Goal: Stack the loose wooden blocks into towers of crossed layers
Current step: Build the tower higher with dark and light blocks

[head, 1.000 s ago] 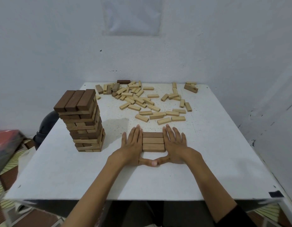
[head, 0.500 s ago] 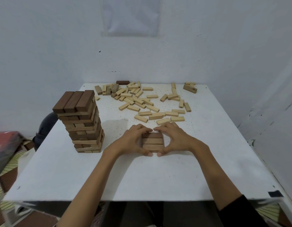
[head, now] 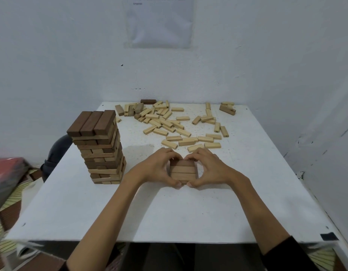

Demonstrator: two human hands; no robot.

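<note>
Head camera: I see both hands cupped round a three-block layer lying flat near the middle of the white surface. The left hand curls round the layer's left end and the right hand round its right end. The fingertips meet at the far side and the thumbs almost touch at the near edge, so both hands grip it.

On the left of the surface, well apart from the hands, stands a finished tower of crossed layers in mixed pale and dark wood, capped by three dark blocks.

The loose blocks, mostly pale, lie scattered over the far half, the nearest just beyond the fingers. One dark block lies at the far edge by the wall, below a sheet of paper.

A blurred red object sits off the surface at far left.
</note>
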